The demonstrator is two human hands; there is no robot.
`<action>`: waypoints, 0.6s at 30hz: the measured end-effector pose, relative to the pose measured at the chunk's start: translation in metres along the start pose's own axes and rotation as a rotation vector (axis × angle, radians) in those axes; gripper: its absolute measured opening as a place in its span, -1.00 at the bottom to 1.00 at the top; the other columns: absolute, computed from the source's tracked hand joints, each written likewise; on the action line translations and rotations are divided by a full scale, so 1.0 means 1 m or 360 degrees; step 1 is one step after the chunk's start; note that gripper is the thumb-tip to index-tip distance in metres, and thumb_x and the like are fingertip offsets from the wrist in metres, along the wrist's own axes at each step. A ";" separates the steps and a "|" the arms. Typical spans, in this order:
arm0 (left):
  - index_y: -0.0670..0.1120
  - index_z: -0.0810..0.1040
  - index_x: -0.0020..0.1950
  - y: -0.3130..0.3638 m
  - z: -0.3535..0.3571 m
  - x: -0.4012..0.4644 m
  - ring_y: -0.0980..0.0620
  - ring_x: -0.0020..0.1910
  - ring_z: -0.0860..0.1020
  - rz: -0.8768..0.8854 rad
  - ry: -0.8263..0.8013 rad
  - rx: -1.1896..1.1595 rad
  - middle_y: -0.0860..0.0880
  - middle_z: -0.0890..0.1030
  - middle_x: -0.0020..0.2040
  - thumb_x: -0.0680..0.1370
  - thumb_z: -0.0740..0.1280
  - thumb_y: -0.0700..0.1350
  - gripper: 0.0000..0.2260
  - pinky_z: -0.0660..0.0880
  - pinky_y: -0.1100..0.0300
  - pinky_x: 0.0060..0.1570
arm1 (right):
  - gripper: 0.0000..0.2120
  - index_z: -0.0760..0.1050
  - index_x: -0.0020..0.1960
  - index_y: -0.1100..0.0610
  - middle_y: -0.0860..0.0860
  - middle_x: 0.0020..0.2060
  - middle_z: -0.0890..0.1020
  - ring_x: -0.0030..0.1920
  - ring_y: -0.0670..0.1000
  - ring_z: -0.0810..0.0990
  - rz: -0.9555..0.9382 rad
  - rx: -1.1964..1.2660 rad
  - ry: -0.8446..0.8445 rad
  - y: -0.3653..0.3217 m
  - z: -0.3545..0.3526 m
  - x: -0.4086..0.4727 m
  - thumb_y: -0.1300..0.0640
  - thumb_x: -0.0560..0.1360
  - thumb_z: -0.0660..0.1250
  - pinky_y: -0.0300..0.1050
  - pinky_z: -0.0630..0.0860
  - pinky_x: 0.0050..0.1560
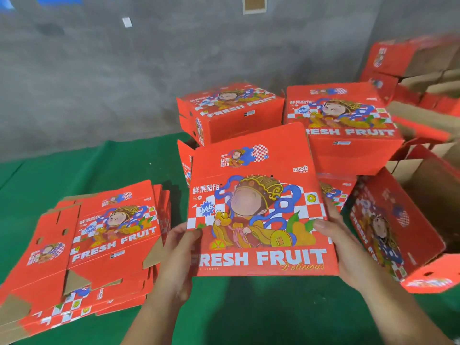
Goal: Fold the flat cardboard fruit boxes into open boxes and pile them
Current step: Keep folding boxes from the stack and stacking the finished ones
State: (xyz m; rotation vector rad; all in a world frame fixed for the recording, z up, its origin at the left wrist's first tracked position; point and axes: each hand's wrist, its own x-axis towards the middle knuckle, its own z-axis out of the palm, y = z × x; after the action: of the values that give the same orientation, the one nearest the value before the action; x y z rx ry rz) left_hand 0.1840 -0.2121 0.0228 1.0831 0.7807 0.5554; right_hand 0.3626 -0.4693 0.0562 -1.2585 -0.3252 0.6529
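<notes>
Left hand point(183, 247) and right hand point(334, 235) each grip a side of one red box point(256, 207), held up mid-fold. Flat stack point(94, 245) at left still thick, lots left. Folded boxes point(343, 125) piled behind and right

You are looking down at a green floor covering point(112, 160) that carries everything here. To the left of your left fingers point(191, 232) a pile of flat boxes point(99, 245) lies directly on it, the red printed sides up, some brown flaps showing. Beyond your fingers, near the grey wall point(99, 83), the folded boxes point(231, 110) stand in low stacks on the same green surface. To the right of your right fingers point(323, 225) an open box point(398, 220) rests tilted on its side, its brown inside visible.
</notes>
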 end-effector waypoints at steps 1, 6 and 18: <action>0.02 0.58 0.14 0.005 0.003 -0.001 0.02 -0.36 0.65 0.0036 -0.0023 -0.0031 -0.06 0.72 -0.15 0.47 0.43 -0.01 -0.74 0.55 0.14 -0.35 | -0.31 0.32 0.50 -0.31 0.00 0.47 0.47 0.28 0.18 0.64 -0.0034 0.0016 -0.0019 -0.004 -0.001 0.000 -0.01 0.40 0.39 0.34 0.61 0.16; 0.08 0.56 0.41 0.045 0.021 -0.001 -0.13 0.11 0.65 0.0239 -0.0401 -0.0046 -0.18 0.67 0.24 0.56 0.35 -0.04 -0.60 0.48 -0.06 0.17 | -0.35 0.36 0.47 -0.24 0.02 0.33 0.62 0.22 0.23 0.67 -0.0190 0.0106 0.0027 -0.028 -0.003 0.013 -0.04 0.41 0.46 0.36 0.62 0.10; 0.16 0.22 0.62 0.050 0.021 -0.002 0.06 0.46 0.47 0.0516 -0.0890 0.0589 0.06 0.52 0.47 0.58 0.44 -0.27 -0.27 0.43 0.18 0.41 | -0.22 0.18 0.54 -0.37 -0.06 0.41 0.55 0.33 0.18 0.60 -0.0267 -0.0018 0.0076 -0.044 -0.023 0.038 0.06 0.45 0.42 0.38 0.51 0.28</action>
State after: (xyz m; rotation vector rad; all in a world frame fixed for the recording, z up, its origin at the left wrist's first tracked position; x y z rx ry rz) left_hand 0.1974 -0.2064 0.0750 1.6326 0.2153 0.3512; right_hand 0.4175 -0.4705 0.0861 -1.2405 -0.3909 0.4774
